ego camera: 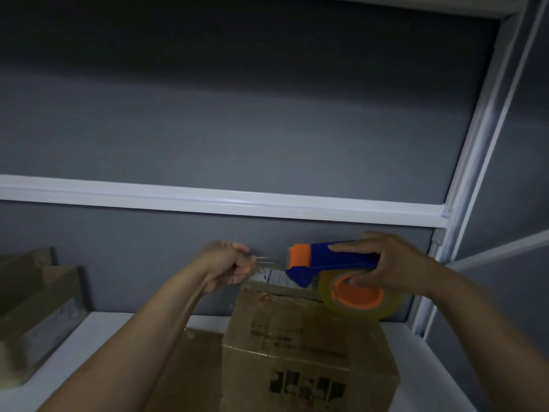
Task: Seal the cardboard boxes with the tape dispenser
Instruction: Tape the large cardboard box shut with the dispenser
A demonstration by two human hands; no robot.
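A blue and orange tape dispenser (329,260) with a roll of clear tape (361,295) is held in the air by my right hand (392,263). To its left, my left hand (230,264) pinches the free end of the clear tape (267,261), which stretches between hand and dispenser. Both hover above the far end of a brown cardboard box (309,343) with dark print on it, standing on a white shelf. A lower cardboard box (190,370) lies against its left side, partly hidden by my left forearm.
Stacked cardboard pieces (38,304) sit at the left on the white shelf (98,328). A grey wall (237,114) is behind. A white horizontal rail (225,200) crosses above my hands, and a white upright post (475,144) stands at the right.
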